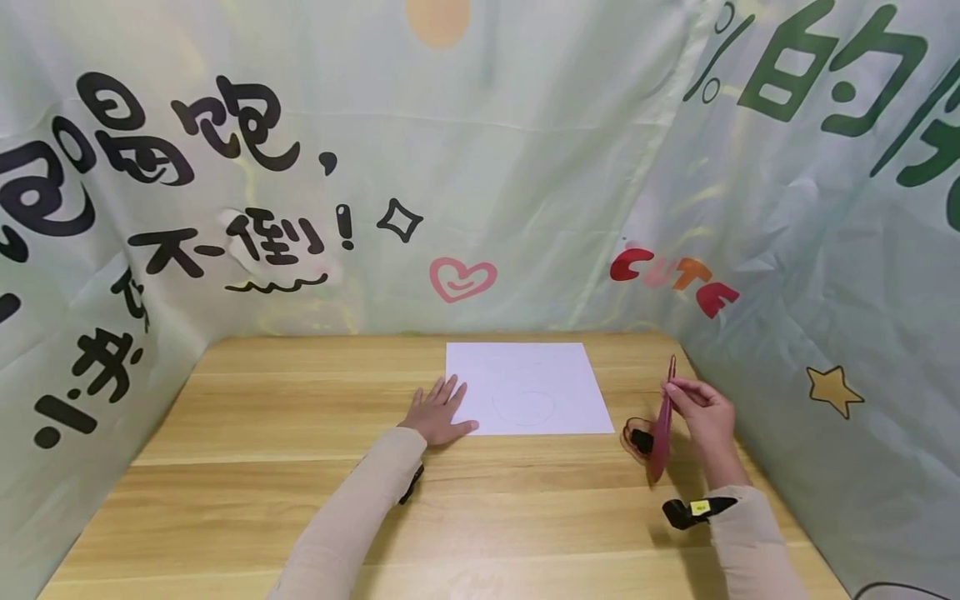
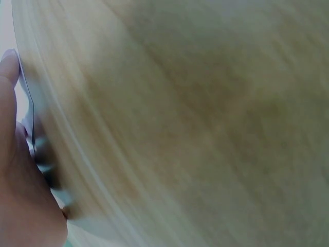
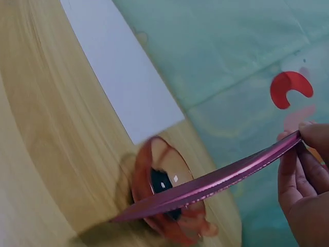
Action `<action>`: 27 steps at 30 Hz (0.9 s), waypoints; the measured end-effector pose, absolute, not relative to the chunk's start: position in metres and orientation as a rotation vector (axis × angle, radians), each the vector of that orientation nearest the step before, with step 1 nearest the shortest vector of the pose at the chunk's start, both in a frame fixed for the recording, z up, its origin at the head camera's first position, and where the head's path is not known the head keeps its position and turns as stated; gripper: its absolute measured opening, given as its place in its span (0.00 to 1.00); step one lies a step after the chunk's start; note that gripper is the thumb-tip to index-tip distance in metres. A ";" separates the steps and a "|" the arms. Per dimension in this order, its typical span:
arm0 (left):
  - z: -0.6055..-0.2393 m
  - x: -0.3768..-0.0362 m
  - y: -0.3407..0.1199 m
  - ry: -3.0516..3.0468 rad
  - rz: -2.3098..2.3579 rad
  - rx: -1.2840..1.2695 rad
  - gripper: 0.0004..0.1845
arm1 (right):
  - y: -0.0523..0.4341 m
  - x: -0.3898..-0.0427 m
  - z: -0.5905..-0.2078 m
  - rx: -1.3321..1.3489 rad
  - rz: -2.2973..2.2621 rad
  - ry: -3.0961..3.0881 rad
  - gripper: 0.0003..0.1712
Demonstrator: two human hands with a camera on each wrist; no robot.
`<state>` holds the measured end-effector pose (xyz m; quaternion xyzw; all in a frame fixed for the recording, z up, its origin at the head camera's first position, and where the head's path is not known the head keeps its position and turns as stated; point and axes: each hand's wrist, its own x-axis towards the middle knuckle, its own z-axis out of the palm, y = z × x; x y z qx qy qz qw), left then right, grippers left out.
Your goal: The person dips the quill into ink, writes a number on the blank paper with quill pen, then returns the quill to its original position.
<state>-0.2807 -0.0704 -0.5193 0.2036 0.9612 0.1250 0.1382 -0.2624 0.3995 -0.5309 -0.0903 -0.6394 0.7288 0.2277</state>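
Item: my right hand (image 1: 701, 412). Fingers and thumb pinch the upper end of a thin magenta ruler-like strip (image 1: 663, 421), which is raised on edge and tilted, its lower end down at the worktop (image 1: 247, 433). The right wrist view shows the strip (image 3: 205, 186) running from my fingertips (image 3: 308, 136) down across a round orange-rimmed transparent piece (image 3: 169, 193).

Item: round orange-rimmed piece (image 1: 635, 439). Lies flat on the worktop just right of the paper's near right corner, with a small dark part at its centre; what it is I cannot tell. The strip crosses in front of it.

Item: my left hand (image 1: 438, 414). Flat, fingers straight and slightly spread, palm down on the worktop, fingertips resting on the left edge of the paper. It holds nothing. The left wrist view, blurred, shows the hand (image 2: 23, 206) against the paper's edge (image 2: 25, 110).

Item: white sheet of paper (image 1: 528, 387). Lies flat toward the far middle of the worktop, between my two hands, with a faint pencilled circle (image 1: 523, 406) in its near half.

Item: printed pale green cloth (image 1: 525, 167). Hangs behind and on both sides of the worktop.
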 end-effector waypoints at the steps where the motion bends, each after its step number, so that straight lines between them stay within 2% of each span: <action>1: -0.520 -0.281 -0.070 2.780 0.364 0.590 0.46 | 0.404 -0.262 -0.533 -0.270 2.003 -1.767 0.20; 4: -0.521 -0.282 -0.070 2.780 0.357 0.593 0.46 | 0.417 -0.258 -0.538 -0.290 1.980 -1.793 0.21; 8: -0.524 -0.283 -0.071 2.783 0.356 0.593 0.46 | 0.423 -0.244 -0.531 -0.252 1.898 -1.894 0.17; 12: -0.524 -0.283 -0.070 2.782 0.374 0.586 0.46 | 0.399 -0.213 -0.485 -0.321 1.679 -2.122 0.13; 16: -0.525 -0.283 -0.071 2.785 0.381 0.588 0.46 | 0.377 -0.189 -0.451 -0.382 1.493 -2.287 0.15; 22: -0.521 -0.281 -0.071 2.781 0.373 0.607 0.46 | 0.381 -0.186 -0.459 -0.375 1.224 -2.512 0.20; 27: -0.518 -0.279 -0.071 2.773 0.368 0.600 0.46 | 0.382 -0.186 -0.468 -0.356 1.072 -2.614 0.19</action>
